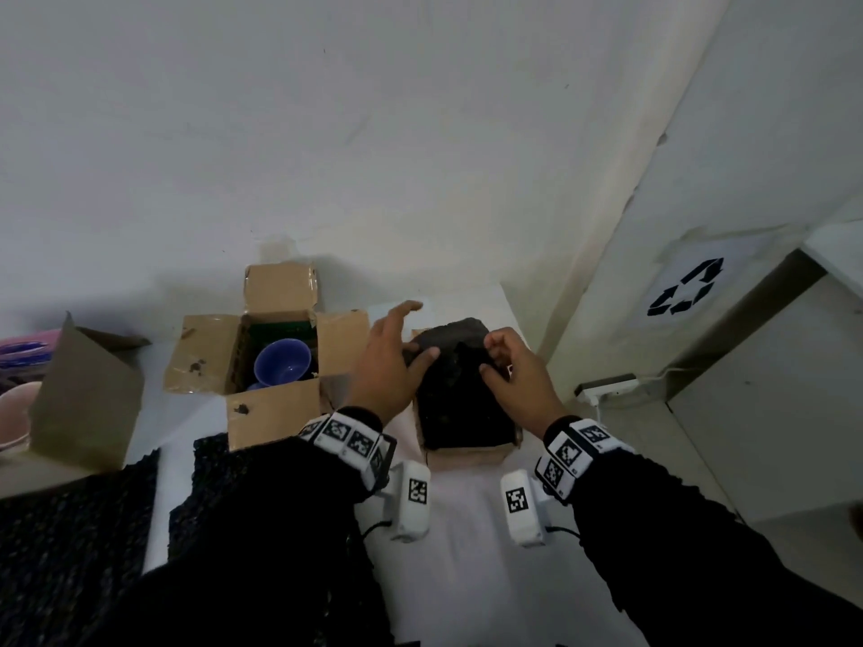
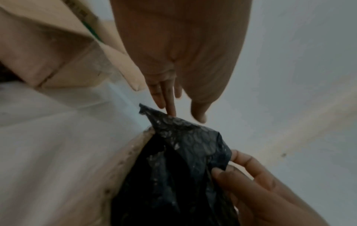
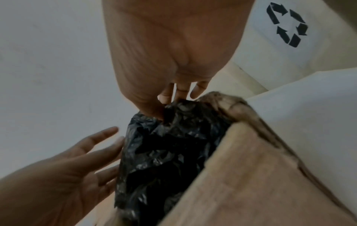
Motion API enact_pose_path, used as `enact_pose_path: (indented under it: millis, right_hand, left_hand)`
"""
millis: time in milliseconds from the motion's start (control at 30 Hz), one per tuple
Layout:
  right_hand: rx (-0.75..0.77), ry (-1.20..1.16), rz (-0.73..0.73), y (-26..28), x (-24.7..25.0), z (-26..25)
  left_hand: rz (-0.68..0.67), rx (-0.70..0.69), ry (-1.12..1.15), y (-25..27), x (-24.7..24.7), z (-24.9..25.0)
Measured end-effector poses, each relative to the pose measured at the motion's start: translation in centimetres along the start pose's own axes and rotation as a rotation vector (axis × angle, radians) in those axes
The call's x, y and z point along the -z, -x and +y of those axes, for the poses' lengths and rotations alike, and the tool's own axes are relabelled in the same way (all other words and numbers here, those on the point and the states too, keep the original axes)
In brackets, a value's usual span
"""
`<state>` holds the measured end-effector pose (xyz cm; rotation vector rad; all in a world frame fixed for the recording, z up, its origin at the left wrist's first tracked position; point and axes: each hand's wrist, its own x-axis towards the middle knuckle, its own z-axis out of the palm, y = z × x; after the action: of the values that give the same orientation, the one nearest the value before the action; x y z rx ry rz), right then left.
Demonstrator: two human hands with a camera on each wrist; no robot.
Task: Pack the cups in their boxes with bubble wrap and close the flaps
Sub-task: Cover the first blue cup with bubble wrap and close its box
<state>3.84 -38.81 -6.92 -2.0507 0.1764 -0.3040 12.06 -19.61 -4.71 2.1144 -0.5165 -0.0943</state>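
A small cardboard box [image 1: 467,456] stands on the white table, filled with black bubble wrap [image 1: 460,406] that hides whatever is inside. My right hand [image 1: 490,359] pinches the wrap's top edge between thumb and fingers [image 3: 164,97]. My left hand [image 1: 401,352] is spread with straight fingers [image 2: 171,107]; its thumb rests on the wrap's left upper corner [image 2: 154,116]. To the left an open box [image 1: 275,413] with four flaps spread holds a blue cup [image 1: 282,361]. In the wrist views the wrap [image 3: 170,152] bulges above the box wall [image 3: 251,175].
Loose black bubble wrap sheets [image 1: 93,530] lie at the front left. Another cardboard box [image 1: 88,403] and pink dishes [image 1: 14,413] sit at the far left. A white bin with a recycling sign [image 1: 682,287] and a power strip [image 1: 607,385] stand right. The wall is close behind.
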Motion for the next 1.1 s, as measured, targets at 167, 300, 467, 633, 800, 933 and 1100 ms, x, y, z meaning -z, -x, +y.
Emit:
enact_pose_path:
  millis: [167, 300, 467, 633, 800, 933, 1100]
  right_hand:
    - [0.084, 0.372, -0.067, 0.4, 0.3, -0.4]
    - [0.271, 0.878, -0.036, 0.6, -0.4, -0.1]
    - [0.402, 0.887, -0.213, 0.7, -0.5, -0.5]
    - [0.275, 1.102, -0.415, 0.2, -0.9, -1.8]
    - [0.161, 1.224, -0.542, -1.7, -2.2, -2.5]
    - [0.134, 1.257, -0.595, -2.7, -2.5, -2.4]
    - [0.246, 1.162, -0.438, -1.6, -1.8, -1.8]
  left_hand:
    - [-0.126, -0.166, -0.376, 0.1, -1.5, 0.2]
    - [-0.189, -0.354, -0.824, 1.7, -2.6, -0.6]
    - [-0.152, -0.449, -0.971, 1.3, -1.9, -0.2]
    - [-0.281, -0.461, -1.067, 1.8, -1.1, -0.1]
    - [-0.421, -0.462, -1.126, 1.4, -1.0, 0.3]
    - [-0.452, -0.484, -1.082, 1.4, -1.2, 0.5]
    - [-0.117, -0.43, -0.68, 1.7, -1.7, -0.7]
